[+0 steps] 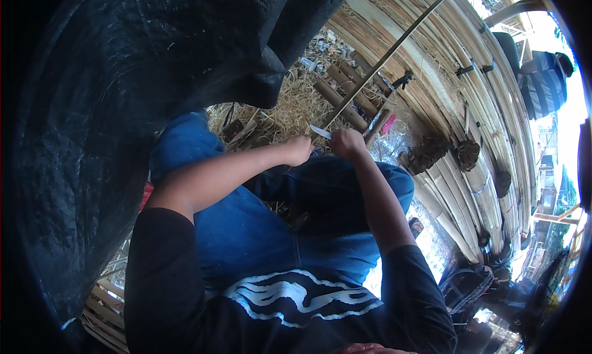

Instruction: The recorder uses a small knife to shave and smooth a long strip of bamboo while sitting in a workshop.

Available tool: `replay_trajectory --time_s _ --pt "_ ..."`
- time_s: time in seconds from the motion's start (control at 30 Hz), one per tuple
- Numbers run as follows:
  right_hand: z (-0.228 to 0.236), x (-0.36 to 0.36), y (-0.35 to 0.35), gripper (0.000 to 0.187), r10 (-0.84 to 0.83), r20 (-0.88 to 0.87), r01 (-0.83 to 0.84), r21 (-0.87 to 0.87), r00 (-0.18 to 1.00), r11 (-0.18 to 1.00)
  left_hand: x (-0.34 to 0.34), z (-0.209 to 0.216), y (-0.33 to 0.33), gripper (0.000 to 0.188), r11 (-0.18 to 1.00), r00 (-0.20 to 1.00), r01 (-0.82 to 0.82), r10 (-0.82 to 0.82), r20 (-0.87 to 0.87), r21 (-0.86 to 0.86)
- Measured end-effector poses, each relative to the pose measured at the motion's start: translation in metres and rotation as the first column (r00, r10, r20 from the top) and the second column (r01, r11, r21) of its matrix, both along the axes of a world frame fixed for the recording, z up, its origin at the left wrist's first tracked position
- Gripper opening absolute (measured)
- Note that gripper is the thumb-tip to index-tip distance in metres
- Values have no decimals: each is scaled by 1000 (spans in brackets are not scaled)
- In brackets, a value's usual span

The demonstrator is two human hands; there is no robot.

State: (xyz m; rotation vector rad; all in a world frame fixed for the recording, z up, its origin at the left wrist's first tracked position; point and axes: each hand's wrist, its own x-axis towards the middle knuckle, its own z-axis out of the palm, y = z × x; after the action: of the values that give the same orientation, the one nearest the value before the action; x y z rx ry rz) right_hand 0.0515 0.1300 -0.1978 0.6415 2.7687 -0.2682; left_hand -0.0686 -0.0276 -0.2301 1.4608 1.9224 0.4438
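Observation:
My left hand (pixel 298 150) is closed around the near end of a long, thin bamboo strip (pixel 388 57), which slants away to the upper right. Beside it, my right hand (pixel 348 144) is wrapped round a knife (pixel 320 131), whose handle the fingers hide. The pale blade points left, close against the strip; whether it touches cannot be told. Both hands are just above my legs in blue jeans (pixel 240 230). Pale shavings (pixel 296 101) cover the ground beyond them.
A large black plastic sheet (pixel 135 76) hangs on the left. Split bamboo lengths (pixel 444 107) lie stacked along the right. Short bamboo poles (pixel 342 101) and a pink-red scrap (pixel 388 124) are near my right hand. A slatted wooden piece (pixel 102 311) shows at lower left.

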Motion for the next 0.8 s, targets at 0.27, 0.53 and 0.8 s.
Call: replay_trajectory --time_s 0.27,0.53,0.8 --pt "-1 1 12 24 -164 -170 173 40 972 984 -4 8 13 37 991 998 -59 61 -10 116" --pt "0 7 7 20 -30 -122 31 10 992 999 3 10 1 40 998 999 -23 21 38 52" --pt "13 -10 12 23 -236 -176 247 40 956 968 -8 23 11 37 991 997 -73 72 17 107"
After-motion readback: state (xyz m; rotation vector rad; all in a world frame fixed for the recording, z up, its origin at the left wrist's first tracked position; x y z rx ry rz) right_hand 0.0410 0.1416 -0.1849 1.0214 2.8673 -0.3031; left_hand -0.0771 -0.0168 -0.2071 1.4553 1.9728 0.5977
